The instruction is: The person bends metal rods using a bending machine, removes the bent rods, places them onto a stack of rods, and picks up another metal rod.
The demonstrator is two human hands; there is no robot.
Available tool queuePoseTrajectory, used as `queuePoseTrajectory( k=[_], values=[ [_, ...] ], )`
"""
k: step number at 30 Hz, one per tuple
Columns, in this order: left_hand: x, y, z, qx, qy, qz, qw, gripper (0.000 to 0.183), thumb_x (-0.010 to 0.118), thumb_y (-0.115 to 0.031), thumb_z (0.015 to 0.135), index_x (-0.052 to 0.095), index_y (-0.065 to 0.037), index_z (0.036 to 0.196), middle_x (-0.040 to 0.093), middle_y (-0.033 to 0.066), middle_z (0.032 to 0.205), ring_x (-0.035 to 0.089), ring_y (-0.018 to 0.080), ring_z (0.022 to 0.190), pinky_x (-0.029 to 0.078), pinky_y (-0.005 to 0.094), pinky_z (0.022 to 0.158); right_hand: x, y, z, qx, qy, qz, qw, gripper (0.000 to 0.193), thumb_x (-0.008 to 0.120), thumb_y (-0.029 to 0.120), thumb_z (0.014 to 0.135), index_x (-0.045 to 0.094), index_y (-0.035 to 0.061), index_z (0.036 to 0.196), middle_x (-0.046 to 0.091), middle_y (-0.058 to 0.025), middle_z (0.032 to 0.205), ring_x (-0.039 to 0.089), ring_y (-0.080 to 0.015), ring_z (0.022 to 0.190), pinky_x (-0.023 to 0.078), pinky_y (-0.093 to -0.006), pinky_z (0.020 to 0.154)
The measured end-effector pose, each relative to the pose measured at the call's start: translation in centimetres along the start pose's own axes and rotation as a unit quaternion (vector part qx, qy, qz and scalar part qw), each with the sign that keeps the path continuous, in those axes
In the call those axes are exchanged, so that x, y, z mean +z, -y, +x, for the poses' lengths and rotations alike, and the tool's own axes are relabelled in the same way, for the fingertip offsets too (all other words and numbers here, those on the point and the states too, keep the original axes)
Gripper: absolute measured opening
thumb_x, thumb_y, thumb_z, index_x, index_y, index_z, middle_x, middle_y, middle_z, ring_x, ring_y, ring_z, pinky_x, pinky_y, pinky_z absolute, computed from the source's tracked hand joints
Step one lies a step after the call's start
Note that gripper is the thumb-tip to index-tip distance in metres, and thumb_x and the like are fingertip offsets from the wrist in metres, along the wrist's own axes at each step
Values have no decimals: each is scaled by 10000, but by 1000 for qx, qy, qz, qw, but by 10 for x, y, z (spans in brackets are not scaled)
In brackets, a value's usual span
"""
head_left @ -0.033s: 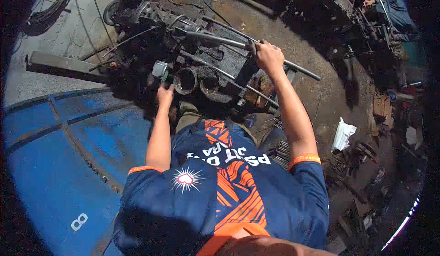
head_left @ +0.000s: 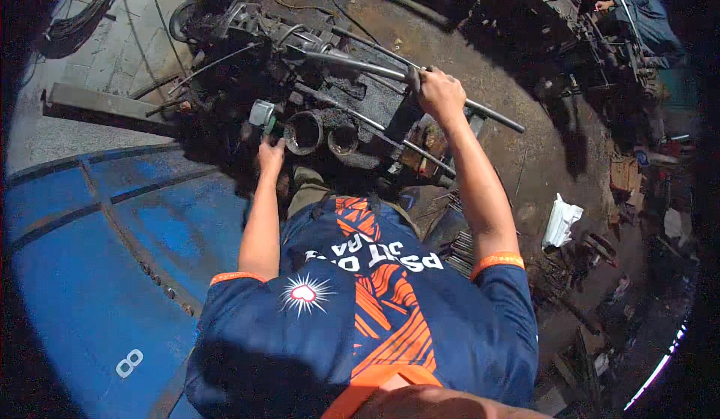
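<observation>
My right hand (head_left: 441, 93) is closed around a long metal bar (head_left: 360, 63) that slants across the machine (head_left: 367, 108). A dark part of it shows beside my fingers. Beyond that hand another length of steel rod (head_left: 495, 115) sticks out to the right. My left hand (head_left: 271, 156) is lower, beside a small grey-and-green box (head_left: 262, 114), with its fingers curled. What they grip is in shadow. Two round cups stand between my hands: a larger metal cup (head_left: 319, 135) near my left hand and a smaller one (head_left: 343, 140) to its right. Metal shavings cover the machine's bed.
A blue painted metal sheet (head_left: 150, 231) lies to the left, below a steel beam (head_left: 105, 108). Metal rods (head_left: 461, 250) are stacked near my right elbow. A white plastic bag (head_left: 561, 221) lies on the dirty floor. Another person (head_left: 645, 21) is at the far right.
</observation>
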State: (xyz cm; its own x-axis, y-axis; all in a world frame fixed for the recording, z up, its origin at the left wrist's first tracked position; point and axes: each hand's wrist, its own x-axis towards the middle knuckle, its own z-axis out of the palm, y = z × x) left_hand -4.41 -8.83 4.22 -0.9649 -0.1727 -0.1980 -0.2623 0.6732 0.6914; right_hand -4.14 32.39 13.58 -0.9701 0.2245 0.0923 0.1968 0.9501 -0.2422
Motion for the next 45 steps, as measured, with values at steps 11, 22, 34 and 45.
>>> queuePoseTrajectory(
  k=[11,22,34,45],
  values=[
    [7,14,7,23,-28,16,999,635,670,-293,742,445,38,1235,564,275,1109,526,412,1061,400,421,901,-14,11,0,-21,-36,-14,999,276,440,247,815,681,226,947,641,-127,873,640,-326,769,520,-436,678],
    [5,17,9,0,65,-30,997,662,689,-314,743,440,53,1234,549,265,1150,521,378,1093,394,400,921,-2,7,1,-31,-50,-11,998,255,439,233,802,676,219,896,640,-113,872,642,-331,757,527,-438,662],
    [9,21,6,50,9,-19,999,633,672,-284,754,441,58,1234,568,283,1101,551,383,1039,408,391,895,-15,15,0,-2,8,1,1000,300,454,346,855,657,127,876,629,-131,908,623,-334,819,500,-428,716],
    [8,21,10,44,21,-29,998,636,666,-303,753,444,76,1213,622,192,791,610,280,724,458,387,673,-9,15,4,3,0,-10,1000,305,442,350,854,660,136,860,626,-138,874,625,-344,798,507,-440,683]
  ],
)
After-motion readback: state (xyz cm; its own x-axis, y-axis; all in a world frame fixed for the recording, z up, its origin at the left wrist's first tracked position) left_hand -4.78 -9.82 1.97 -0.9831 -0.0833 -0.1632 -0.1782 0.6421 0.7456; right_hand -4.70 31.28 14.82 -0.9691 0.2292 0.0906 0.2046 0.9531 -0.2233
